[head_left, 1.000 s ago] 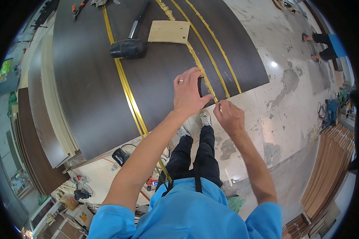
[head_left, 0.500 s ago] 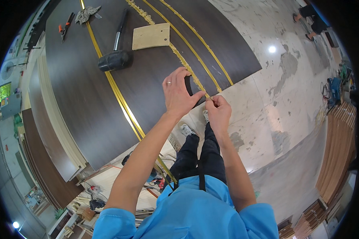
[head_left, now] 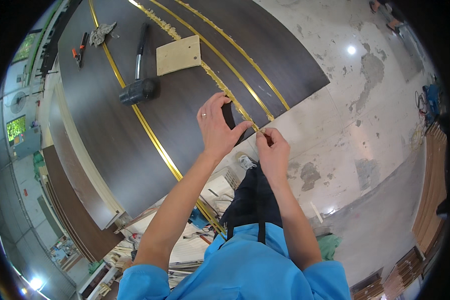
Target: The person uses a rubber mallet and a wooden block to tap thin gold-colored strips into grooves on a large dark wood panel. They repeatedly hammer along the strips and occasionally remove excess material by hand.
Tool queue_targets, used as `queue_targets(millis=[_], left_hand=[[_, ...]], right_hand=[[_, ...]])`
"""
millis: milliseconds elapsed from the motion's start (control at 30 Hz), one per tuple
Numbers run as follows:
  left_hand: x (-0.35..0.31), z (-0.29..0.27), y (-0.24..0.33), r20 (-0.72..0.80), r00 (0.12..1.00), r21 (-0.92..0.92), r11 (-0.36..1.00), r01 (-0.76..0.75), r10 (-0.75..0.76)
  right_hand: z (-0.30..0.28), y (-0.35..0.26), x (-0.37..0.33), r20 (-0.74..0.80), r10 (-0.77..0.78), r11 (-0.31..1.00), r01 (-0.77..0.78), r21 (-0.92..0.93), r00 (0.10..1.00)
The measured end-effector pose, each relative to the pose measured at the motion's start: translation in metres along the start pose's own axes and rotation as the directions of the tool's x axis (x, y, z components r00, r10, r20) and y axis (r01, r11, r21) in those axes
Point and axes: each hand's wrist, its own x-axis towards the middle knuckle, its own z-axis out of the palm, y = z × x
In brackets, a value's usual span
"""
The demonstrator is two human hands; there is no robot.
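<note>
A dark brown board [head_left: 180, 125] lies before me, with narrow gold strips running along it. My left hand [head_left: 216, 124] arches over the board near its close edge, fingers and thumb apart, thumb tip touching the end of a gold strip [head_left: 238, 106]. A dark patch shows between its thumb and fingers; I cannot tell whether it is shadow or an object. My right hand [head_left: 273, 152] pinches the end of that same strip at the board's edge. Yellowish filler or glue is smeared along this strip. A beige rectangular plate [head_left: 179, 56] with two holes rests across it farther up.
A black rubber mallet [head_left: 137, 91] lies left of the plate. Beyond it are a crumpled grey rag [head_left: 102, 34] and orange-handled pliers [head_left: 80, 50]. Loose gold strips [head_left: 161, 150] run off the board toward my waist. Stacked panels [head_left: 72, 210] stand at left. Another person's legs show far right.
The whole view has shifted and turned slightly. Both hands stay at the same strip end, the right one still pinching. One of my shoes has gone out of sight behind my leg.
</note>
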Motion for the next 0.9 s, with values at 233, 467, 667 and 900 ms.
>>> queue_targets(millis=[233, 467, 667, 900], left_hand=[[0.0, 0.0, -0.001, 0.029, 1.0, 0.0, 1.0, 0.003, -0.003], [0.002, -0.001, 0.0, 0.03, 1.0, 0.004, 1.0, -0.003, 0.003], [0.002, 0.0, 0.0, -0.027, 0.999, -0.025, 0.999, -0.044, 0.044], [0.0, 0.004, -0.001, -0.073, 0.997, -0.096, 0.995, -0.014, 0.007]], right_hand=[[0.009, -0.018, -0.02, 0.036, 0.273, 0.871, -0.263, 0.414, 0.961], [0.01, -0.022, -0.008, 0.075, 0.368, 0.68, -0.323, 0.658, 0.927], [0.016, -0.007, -0.004, 0.121, 0.422, 0.472, -0.332, 0.817, 0.898], [-0.009, 0.001, 0.018, 0.382, 0.387, 0.29, -0.504, 0.814, 0.839]])
